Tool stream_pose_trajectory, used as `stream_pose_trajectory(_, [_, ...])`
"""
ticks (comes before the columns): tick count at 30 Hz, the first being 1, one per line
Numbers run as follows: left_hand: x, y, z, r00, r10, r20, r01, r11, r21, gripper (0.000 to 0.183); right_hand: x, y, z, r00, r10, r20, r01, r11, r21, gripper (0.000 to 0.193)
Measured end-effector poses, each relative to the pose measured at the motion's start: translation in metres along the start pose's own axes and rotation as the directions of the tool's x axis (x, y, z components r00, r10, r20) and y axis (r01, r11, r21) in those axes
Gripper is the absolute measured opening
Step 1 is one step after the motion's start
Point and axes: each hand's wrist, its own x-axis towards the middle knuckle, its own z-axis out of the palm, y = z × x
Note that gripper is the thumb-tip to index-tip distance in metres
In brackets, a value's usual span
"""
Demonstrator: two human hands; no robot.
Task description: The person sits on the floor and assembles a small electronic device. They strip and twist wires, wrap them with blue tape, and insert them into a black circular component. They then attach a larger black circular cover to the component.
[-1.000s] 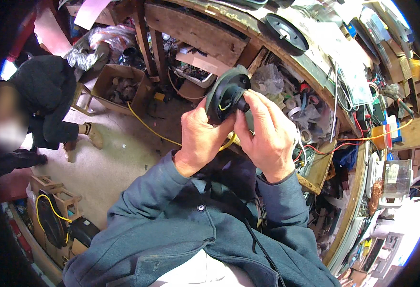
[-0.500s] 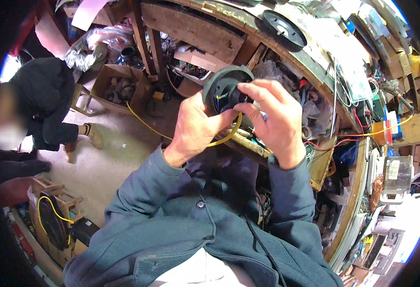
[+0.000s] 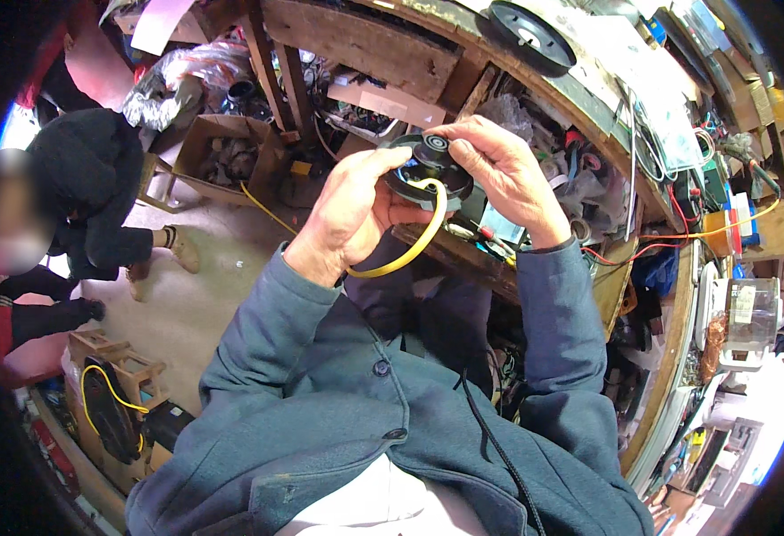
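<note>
My left hand [image 3: 346, 207] grips the side of a round black housing [image 3: 456, 193], held up in front of my chest. Out of the housing loops a thick yellow cable [image 3: 426, 236], which passes under my left wrist. A smaller round black part [image 3: 435, 150] with concentric rings on its end stands in the housing's middle. My right hand [image 3: 506, 174] has its thumb and forefinger closed at the edge of this part. Bits of blue wire show beside it, partly hidden by my left thumb.
A cluttered workbench [image 3: 588, 125] curves along the right, bearing a black round disc [image 3: 532, 37]. Beneath it lie bags and loose parts. A cardboard box [image 3: 229, 159] stands on the floor ahead left. Another person [image 3: 84, 179] sits at the left, near a wooden stool [image 3: 124, 357].
The housing has been tipped so that the inner part's ringed end now faces up toward me. The yellow cable's loop shows more fully, and my right fingers have shifted to the part's edge.
</note>
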Motion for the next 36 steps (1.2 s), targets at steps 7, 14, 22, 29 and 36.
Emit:
stream_pose_trajectory(7, [0.002,-0.003,-0.002,1.0,0.006,0.005,-0.006,1.0,-0.016,0.03,-0.003,0.0,0.002,0.999,0.032,-0.025,-0.033,0.999,-0.04,0.025])
stream_pose_trajectory(14, [0.0,-0.002,-0.001,1.0,0.008,0.0,-0.008,0.999,0.045,0.033,-0.002,-0.013,0.008,0.998,-0.035,-0.057,0.022,0.976,-0.218,0.023])
stream_pose_trajectory(22, [0.002,-0.008,0.0,0.998,0.053,-0.041,-0.05,0.997,0.06,0.031,-0.006,-0.011,0.01,0.993,-0.047,-0.106,0.017,0.964,-0.267,0.025])
stream_pose_trajectory(29, [0.012,-0.02,-0.007,0.982,0.125,-0.143,-0.105,0.985,0.138,0.03,-0.015,-0.014,0.024,0.989,-0.047,-0.137,0.003,0.953,-0.303,0.034])
stream_pose_trajectory(36, [0.005,-0.014,-0.01,0.955,0.275,-0.114,-0.266,0.959,0.095,0.029,-0.027,-0.019,0.022,0.98,-0.107,-0.169,0.063,0.966,-0.249,0.044])
